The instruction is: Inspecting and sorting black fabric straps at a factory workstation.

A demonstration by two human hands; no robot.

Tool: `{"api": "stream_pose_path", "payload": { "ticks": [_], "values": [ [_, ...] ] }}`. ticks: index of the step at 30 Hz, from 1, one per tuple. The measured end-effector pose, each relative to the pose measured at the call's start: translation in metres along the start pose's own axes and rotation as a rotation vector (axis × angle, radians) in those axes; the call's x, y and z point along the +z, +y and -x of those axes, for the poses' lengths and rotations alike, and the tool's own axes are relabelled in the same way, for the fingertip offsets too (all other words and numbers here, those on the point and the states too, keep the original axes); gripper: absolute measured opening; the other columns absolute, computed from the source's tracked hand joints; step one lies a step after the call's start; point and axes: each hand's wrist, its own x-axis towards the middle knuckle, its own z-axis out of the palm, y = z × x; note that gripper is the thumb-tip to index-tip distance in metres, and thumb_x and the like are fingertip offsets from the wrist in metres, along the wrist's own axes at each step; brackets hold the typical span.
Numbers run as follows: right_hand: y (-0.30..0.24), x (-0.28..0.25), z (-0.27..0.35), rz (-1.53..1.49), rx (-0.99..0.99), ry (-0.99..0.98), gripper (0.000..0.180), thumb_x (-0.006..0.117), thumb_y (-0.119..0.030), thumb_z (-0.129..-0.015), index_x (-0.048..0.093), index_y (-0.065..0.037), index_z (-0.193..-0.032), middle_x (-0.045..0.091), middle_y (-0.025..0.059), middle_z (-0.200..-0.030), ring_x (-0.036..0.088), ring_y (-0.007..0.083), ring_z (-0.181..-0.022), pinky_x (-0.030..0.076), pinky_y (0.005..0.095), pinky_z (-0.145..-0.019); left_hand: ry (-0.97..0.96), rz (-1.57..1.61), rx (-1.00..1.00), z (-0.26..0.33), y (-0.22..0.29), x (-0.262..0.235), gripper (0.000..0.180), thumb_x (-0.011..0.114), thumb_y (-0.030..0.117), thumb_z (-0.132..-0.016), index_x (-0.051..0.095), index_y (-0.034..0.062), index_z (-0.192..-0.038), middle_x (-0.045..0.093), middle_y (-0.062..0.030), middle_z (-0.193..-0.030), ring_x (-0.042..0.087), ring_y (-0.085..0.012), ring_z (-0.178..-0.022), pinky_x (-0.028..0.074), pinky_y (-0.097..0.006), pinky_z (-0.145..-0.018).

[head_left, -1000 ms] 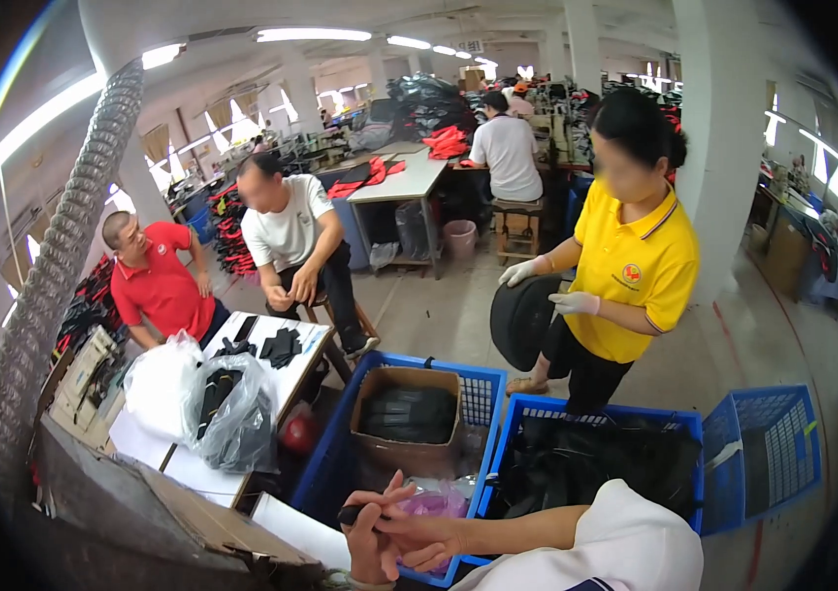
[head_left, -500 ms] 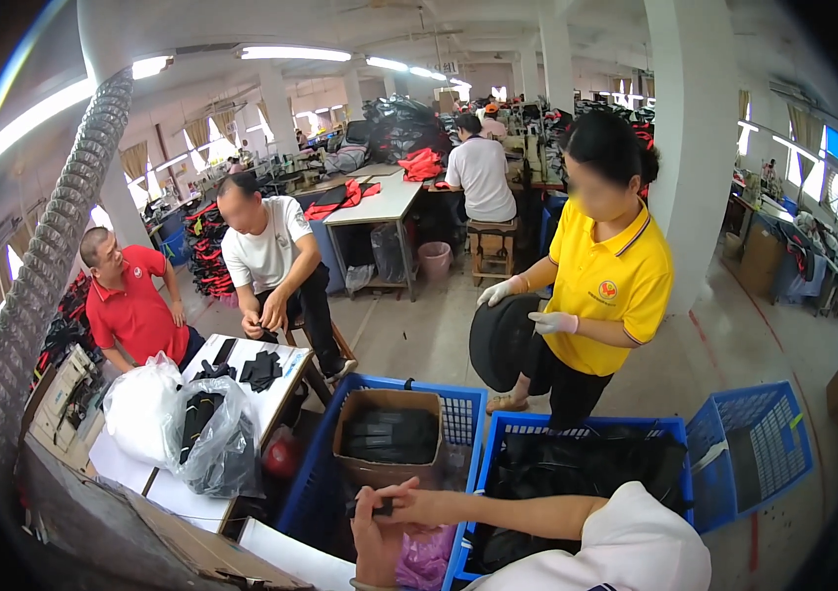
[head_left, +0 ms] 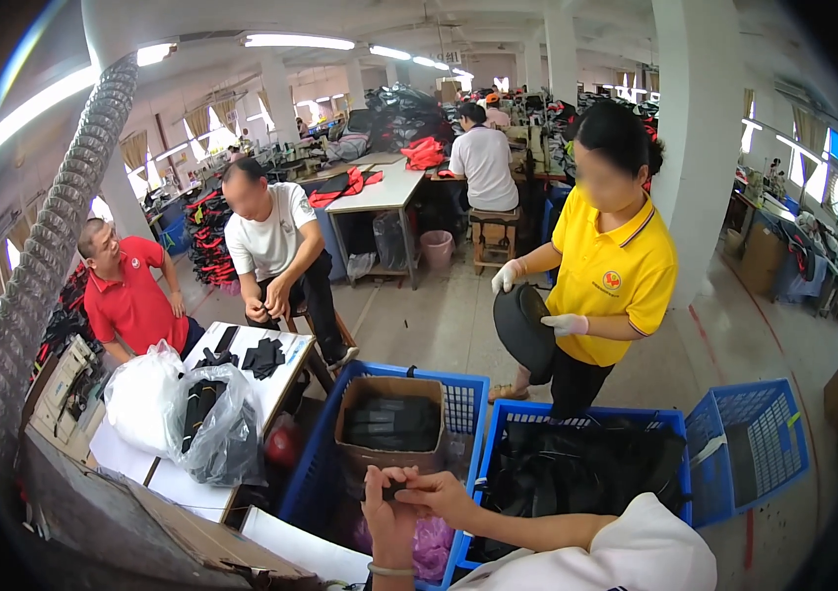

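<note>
My left hand (head_left: 387,516) is raised at the lower middle, a pale band round its wrist, its fingers curled upward. From the right, my right hand (head_left: 445,498) meets it, fingertips pinched together. Between them shows a small black piece (head_left: 398,487), mostly covered by the fingers; its kind I cannot make out. Just beyond my hands stands an open cardboard box (head_left: 389,457) of stacked black pieces, inside a blue plastic crate (head_left: 468,372). Pink plastic (head_left: 431,548) lies in the crate below my right hand.
A second blue crate (head_left: 591,411) with black material stands right, beside another blue crate (head_left: 749,448). Past them, a gloved co-worker in yellow holds a rounded black panel (head_left: 522,333). Left, a white table (head_left: 276,389) carries plastic bags (head_left: 217,419); two people are behind it.
My hands have shifted slightly, and my left fingers stand more upright round the small black piece. The co-worker in yellow has turned the black panel, now seen more edge-on.
</note>
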Motion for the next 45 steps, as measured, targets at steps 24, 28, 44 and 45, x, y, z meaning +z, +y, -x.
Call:
{"api": "stream_pose_path", "payload": {
  "ticks": [24,28,44,45],
  "values": [
    [0.016,0.003,0.006,-0.129,0.101,0.111,0.006,0.06,-0.012,-0.086,0.06,-0.007,-0.083,0.051,0.0038,-0.058,0.039,0.0089,-0.041,0.031,0.0224,-0.042,0.087,-0.295,0.062,0.007,-0.007,0.005,0.025,0.049,0.015,-0.092,0.047,0.0034,-0.071,0.062,-0.0169,-0.072,0.063,-0.0309,-0.081,0.046,-0.045,-0.088],
    [0.019,-0.008,0.009,-0.166,0.107,0.006,0.013,0.06,-0.019,-0.088,0.061,-0.006,-0.084,0.053,0.0055,-0.06,0.041,0.0081,-0.04,0.03,0.021,-0.039,-0.001,-0.364,0.091,0.004,-0.007,0.001,0.024,0.05,0.012,-0.09,0.049,0.0028,-0.068,0.063,-0.017,-0.071,0.063,-0.0322,-0.082,0.043,-0.049,-0.092],
    [-0.033,-0.005,0.024,-0.824,0.637,-0.599,0.019,0.05,-0.031,-0.094,0.052,-0.015,-0.103,0.059,0.0082,-0.067,0.039,0.0064,-0.036,0.03,0.017,-0.032,-0.461,-0.224,-0.114,-0.003,0.015,0.028,0.042,0.035,0.018,-0.089,0.058,0.0015,-0.058,0.061,-0.0091,-0.062,0.06,-0.0358,-0.102,0.024,-0.052,-0.108],
    [-0.033,-0.004,0.019,-0.622,0.621,-0.392,0.017,0.054,-0.029,-0.092,0.055,-0.013,-0.099,0.06,0.0078,-0.067,0.041,0.007,-0.037,0.03,0.0175,-0.033,-0.362,-0.376,-0.11,-0.003,0.017,0.023,0.041,0.036,0.02,-0.093,0.055,0.0026,-0.061,0.062,-0.0101,-0.069,0.059,-0.0352,-0.103,0.029,-0.051,-0.106]
  ]
}}
